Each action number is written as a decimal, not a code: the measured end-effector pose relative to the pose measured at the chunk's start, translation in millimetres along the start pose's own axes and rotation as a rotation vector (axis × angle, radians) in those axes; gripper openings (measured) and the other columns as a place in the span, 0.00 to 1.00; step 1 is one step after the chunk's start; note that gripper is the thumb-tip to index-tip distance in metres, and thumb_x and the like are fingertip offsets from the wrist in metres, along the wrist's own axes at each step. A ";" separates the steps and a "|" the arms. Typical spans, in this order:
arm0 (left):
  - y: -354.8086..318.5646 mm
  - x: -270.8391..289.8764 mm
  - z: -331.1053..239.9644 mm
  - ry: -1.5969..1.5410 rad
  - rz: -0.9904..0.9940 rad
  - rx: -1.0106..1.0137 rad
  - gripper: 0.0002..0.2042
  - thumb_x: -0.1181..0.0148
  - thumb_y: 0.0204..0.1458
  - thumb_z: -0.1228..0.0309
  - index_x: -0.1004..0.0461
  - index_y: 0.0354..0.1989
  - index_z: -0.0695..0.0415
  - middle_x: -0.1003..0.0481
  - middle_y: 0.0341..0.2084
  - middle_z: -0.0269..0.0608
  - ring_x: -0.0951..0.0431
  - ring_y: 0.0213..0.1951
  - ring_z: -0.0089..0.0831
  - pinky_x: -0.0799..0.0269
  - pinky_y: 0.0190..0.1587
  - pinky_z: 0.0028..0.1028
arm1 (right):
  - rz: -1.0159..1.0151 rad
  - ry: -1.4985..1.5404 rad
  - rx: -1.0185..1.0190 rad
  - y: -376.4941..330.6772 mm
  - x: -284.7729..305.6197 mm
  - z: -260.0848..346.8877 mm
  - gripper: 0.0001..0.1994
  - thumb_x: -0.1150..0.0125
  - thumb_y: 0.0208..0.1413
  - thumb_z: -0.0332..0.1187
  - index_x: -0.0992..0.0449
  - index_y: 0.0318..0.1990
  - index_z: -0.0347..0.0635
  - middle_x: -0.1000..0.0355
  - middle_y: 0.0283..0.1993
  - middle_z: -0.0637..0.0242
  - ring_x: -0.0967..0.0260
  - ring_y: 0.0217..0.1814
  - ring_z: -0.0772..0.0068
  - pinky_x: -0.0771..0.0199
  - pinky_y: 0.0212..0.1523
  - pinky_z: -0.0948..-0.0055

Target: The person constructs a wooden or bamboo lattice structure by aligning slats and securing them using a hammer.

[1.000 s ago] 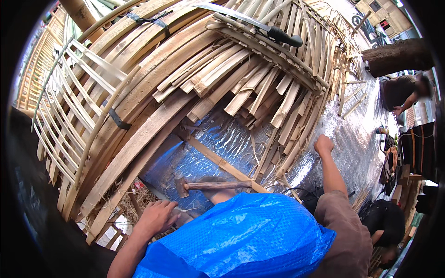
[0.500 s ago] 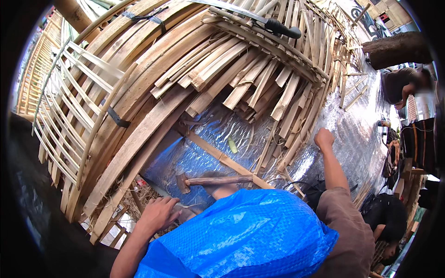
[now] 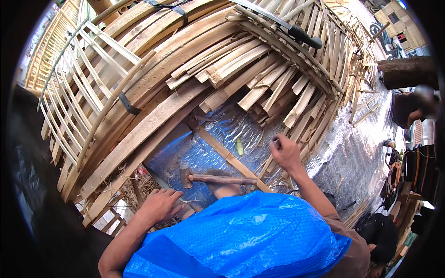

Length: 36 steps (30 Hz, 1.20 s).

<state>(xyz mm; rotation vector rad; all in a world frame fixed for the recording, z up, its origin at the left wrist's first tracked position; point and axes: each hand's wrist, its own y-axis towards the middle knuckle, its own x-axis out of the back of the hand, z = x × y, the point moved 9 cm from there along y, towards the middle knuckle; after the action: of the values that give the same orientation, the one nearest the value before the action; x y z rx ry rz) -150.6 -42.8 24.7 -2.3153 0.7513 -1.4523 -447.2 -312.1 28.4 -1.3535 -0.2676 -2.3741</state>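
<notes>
My left hand point(image 3: 160, 205) rests beside the blue tarp point(image 3: 232, 231) over my lap, fingers loosely stretched and nothing in them. Curled fingers show on my right hand point(image 3: 286, 154), raised above the foil-like sheet point(image 3: 259, 127) near the bamboo strip ends; whatever it may hold is hidden. Between the hands lies a hammer point(image 3: 220, 180) with a wooden handle, close to the tarp's far edge. A flat bamboo strip point(image 3: 229, 157) runs slantwise under its handle end. One small green piece point(image 3: 239, 146) sits on the sheet.
Ahead, a large stack of split bamboo strips point(image 3: 245, 60) bears a black-handled knife point(image 3: 303, 36). A slatted bamboo panel point(image 3: 88, 92) leans at the left. Shavings point(image 3: 136, 187) lie by my left hand. A dark log point(image 3: 408, 72) and other people point(image 3: 410, 109) are at the right.
My right hand has swung left from the outer side of the strips to above the sheet. The left hand stays by the tarp. The view has shifted slightly.
</notes>
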 end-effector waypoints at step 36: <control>4.3 -0.7 5.0 -0.045 0.016 -0.018 0.22 0.44 0.60 0.54 0.29 0.57 0.54 0.23 0.45 0.47 0.23 0.49 0.47 0.30 0.51 0.47 | -0.283 0.243 -0.321 4.4 92.1 -77.8 0.11 0.40 0.59 0.33 0.22 0.46 0.38 0.19 0.38 0.52 0.19 0.36 0.66 0.20 0.38 0.62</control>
<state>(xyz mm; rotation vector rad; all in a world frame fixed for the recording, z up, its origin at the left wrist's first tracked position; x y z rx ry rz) -147.5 -46.0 19.8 -2.3422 0.7717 -1.3874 -548.1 -365.6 67.3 -1.2038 -0.0063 -2.8876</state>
